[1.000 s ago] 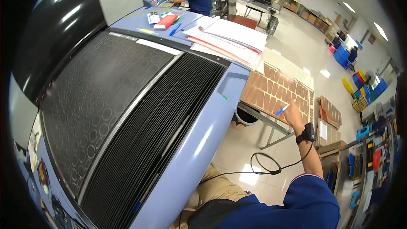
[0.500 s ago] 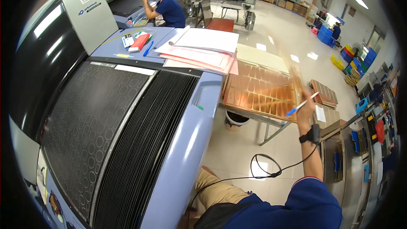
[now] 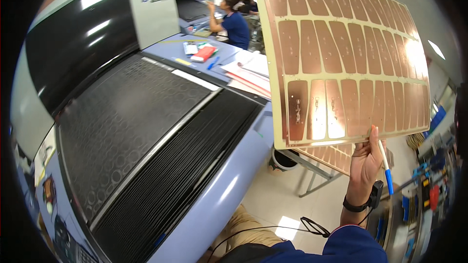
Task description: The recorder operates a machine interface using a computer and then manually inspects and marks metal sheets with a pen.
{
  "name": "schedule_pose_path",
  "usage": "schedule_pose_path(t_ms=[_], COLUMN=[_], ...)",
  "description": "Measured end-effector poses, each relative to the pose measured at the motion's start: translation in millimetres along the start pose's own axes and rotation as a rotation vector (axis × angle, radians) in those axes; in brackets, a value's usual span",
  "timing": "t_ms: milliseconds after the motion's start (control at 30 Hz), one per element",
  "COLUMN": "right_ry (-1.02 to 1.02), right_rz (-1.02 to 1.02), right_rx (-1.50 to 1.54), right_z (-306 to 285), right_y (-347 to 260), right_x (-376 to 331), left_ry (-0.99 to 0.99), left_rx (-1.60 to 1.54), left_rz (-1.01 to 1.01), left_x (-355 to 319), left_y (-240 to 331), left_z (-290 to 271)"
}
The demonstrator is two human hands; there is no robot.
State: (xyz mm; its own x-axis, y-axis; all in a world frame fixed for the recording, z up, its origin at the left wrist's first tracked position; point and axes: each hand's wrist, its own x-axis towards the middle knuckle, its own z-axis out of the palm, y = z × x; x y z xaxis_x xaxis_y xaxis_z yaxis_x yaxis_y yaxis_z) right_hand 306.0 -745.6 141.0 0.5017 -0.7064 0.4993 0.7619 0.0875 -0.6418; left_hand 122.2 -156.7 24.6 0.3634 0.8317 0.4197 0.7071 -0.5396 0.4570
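Your right hand [image 3: 366, 165] holds a pale yellow panel [image 3: 346, 63] patterned with rows of copper-brown tapered patches, shiny where the light hits. The pen [image 3: 386, 168] in the same hand is white with a blue end. Your sleeve [image 3: 353, 248] is dark blue, and the wrist band [image 3: 358, 207] black. The machine [image 3: 146, 136] has a light blue-grey body, a black bed embossed with circles and a finely ribbed black section. On its far deck lies something red, perhaps a small case [image 3: 204, 53]
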Motion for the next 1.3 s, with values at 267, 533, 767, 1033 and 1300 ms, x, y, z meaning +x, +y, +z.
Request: schedule_pose_path(t_ms=[267,533,767,1033,1300], right_ry=[-0.216,-0.276,-0.537,-0.692,-1.046], right_rz=[0.254,0.555,0.889,1.315,1.935], right_rx=[0.365,0.341,0.279,0.227,0.321], right_z=[59,111,181,254,220], right_y=[45,58,120,194,94], right_x=[-31,-56,-95,-181,-193], left_ry=[0.276,0.295,0.29,0.28,0.309], left_rx=[-0.345,-0.373,-0.404,-0.342,-0.42], left_rz=[0.12,0.068,0.05,-0.022,0.032], left_x=[-7,-6,-7,-18,-4], left_y=[-20,-18,-13,5,-39], left_z=[14,16,12,8,18])
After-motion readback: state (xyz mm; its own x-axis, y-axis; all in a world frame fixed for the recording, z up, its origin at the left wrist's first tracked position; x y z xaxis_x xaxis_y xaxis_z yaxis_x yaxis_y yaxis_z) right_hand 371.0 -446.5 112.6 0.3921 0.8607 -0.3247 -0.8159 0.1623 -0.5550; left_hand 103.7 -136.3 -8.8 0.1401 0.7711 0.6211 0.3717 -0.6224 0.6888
